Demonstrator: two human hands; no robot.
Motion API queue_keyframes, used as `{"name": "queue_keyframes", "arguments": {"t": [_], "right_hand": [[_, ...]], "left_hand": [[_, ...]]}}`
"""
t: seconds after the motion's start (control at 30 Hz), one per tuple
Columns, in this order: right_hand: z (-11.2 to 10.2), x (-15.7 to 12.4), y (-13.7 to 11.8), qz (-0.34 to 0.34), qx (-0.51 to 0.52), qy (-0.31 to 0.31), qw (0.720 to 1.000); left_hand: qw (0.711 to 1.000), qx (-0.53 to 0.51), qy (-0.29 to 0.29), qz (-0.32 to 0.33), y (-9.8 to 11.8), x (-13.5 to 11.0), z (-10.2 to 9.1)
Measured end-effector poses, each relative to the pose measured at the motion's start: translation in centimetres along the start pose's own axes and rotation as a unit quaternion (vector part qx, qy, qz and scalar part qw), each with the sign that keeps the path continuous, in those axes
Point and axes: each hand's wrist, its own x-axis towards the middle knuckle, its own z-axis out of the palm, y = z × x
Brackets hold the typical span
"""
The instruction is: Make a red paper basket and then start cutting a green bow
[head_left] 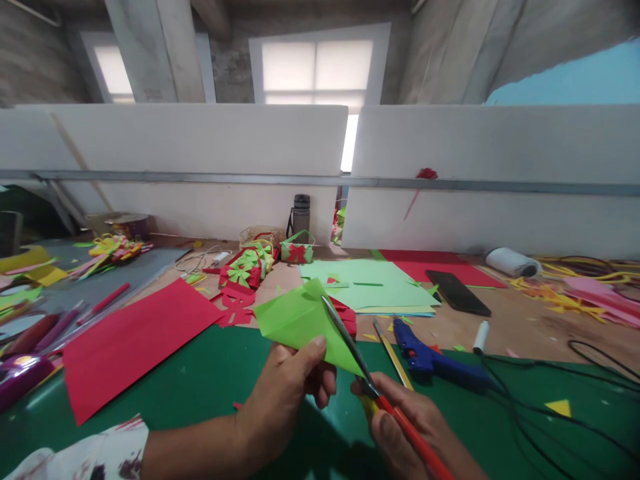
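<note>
Between thumb and fingers, my left hand [287, 390] pinches a piece of bright green paper [295, 313] that looks folded. My right hand [410, 417] is closed around the red and yellow handles of a pair of scissors [353, 347]. The blades lie along the right side of the green paper, pointing up and away from me; whether they are biting into it I cannot tell. Below the paper is a green cutting mat [200, 380]. Behind it a red paper piece [344, 317] is partly hidden.
A red sheet [145, 340] lies at left. On the right are a blue glue gun [435, 360] with its black cord, a pencil-like stick [393, 353] and a phone [457, 292]. Light green sheets [370, 287], small paper baskets [297, 252] and a bottle [301, 217] stand farther back.
</note>
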Motion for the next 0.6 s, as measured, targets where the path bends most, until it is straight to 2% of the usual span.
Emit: {"name": "queue_keyframes", "arguments": {"t": [0.2,0.47,0.6], "right_hand": [[0.0,-0.2,0.0,0.014,-0.025,0.028,0.999],[-0.3,0.0,1.0,0.021,0.002,-0.042,0.999],[-0.5,0.1,0.9,0.022,0.004,-0.036,0.999]], "left_hand": [[1.000,0.008,-0.007,0.001,-0.5,0.1,-0.3],[1.000,-0.010,-0.005,-0.001,-0.3,0.1,-0.1],[0.999,-0.034,0.008,-0.015,0.0,0.3,-0.2]]}}
